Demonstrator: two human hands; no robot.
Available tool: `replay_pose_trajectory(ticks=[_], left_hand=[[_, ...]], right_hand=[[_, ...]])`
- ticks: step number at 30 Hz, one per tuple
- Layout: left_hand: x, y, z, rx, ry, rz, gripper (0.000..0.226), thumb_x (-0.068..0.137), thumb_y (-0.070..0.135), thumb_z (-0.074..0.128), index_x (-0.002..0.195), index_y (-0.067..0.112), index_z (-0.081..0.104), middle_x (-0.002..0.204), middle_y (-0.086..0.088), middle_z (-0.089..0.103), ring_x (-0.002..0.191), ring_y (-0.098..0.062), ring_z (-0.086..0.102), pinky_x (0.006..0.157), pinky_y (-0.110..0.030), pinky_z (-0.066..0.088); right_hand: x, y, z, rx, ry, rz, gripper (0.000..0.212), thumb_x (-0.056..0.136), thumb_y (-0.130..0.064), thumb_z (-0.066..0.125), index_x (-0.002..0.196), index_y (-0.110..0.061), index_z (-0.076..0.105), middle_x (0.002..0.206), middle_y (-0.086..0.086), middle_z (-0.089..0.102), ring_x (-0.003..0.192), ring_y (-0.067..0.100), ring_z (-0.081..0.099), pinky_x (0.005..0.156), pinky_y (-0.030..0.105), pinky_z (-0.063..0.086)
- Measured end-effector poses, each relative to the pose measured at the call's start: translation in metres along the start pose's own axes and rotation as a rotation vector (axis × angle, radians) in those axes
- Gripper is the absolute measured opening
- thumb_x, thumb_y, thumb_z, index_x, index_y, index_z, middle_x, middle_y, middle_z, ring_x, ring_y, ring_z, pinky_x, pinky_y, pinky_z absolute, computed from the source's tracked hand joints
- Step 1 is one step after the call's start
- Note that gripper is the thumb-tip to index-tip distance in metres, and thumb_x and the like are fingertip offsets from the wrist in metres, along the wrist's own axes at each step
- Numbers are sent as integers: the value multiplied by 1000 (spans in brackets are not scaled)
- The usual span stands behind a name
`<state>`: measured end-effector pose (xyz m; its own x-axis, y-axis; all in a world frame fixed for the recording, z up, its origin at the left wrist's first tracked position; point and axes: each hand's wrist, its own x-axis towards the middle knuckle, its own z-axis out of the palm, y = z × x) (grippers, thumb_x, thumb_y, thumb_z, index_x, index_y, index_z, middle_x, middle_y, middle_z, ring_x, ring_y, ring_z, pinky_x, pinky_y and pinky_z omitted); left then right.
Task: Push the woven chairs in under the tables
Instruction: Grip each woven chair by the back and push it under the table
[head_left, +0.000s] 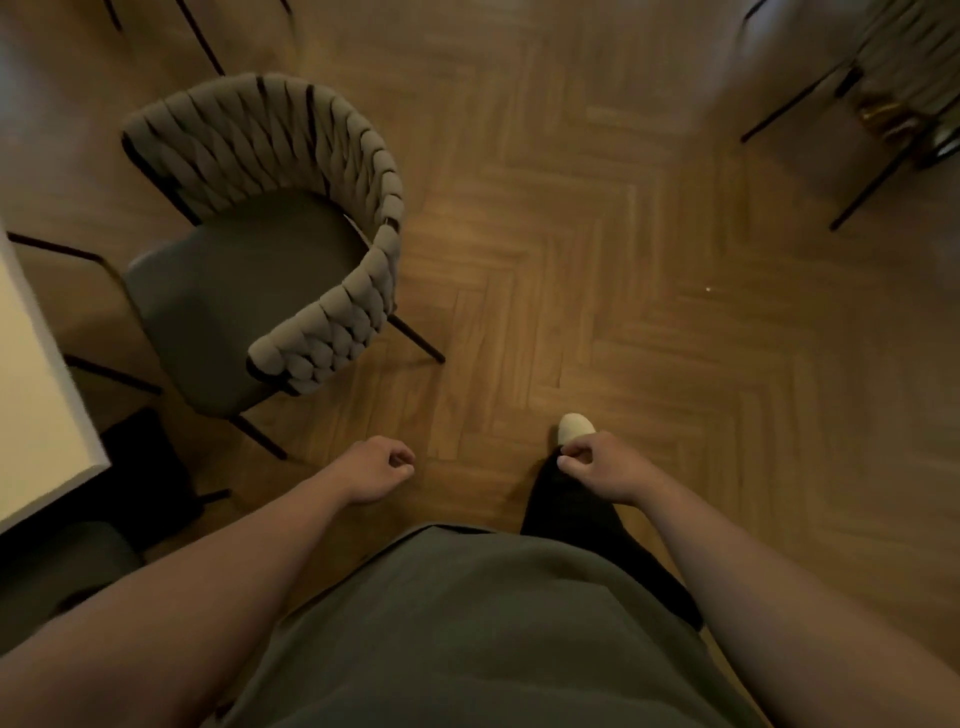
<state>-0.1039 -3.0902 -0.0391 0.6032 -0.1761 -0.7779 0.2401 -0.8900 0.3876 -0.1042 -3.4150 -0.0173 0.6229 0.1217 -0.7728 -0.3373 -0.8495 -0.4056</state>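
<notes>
A grey woven chair (291, 156) with a dark seat and thin black legs stands on the wood floor at the left, its open front turned toward a white table (36, 395) at the left edge. The seat sits mostly outside the table's edge. My left hand (379, 467) hangs in front of me, below the chair and apart from it, fingers loosely curled and holding nothing. My right hand (597, 462) hangs the same way to the right, above my leg. A second woven chair (904, 57) shows blurred at the top right.
Herringbone wood floor (623, 260) spreads across the middle and right. Black legs of other furniture (202, 36) show at the top left. A dark seat (62, 571) lies below the table's corner at the lower left. My light-toed foot (575, 427) steps forward.
</notes>
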Motion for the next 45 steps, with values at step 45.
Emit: replay_pose_trajectory(ticks=[45], left_hand=[[328, 133, -414, -1322, 646, -908, 32, 102, 33, 52, 131, 22, 62, 133, 0, 62, 120, -18, 58, 97, -33, 49]], right_hand=[[578, -573, -424, -1431, -747, -899, 36, 100, -39, 59, 124, -14, 67, 115, 4, 71, 102, 17, 65, 84, 28, 50]])
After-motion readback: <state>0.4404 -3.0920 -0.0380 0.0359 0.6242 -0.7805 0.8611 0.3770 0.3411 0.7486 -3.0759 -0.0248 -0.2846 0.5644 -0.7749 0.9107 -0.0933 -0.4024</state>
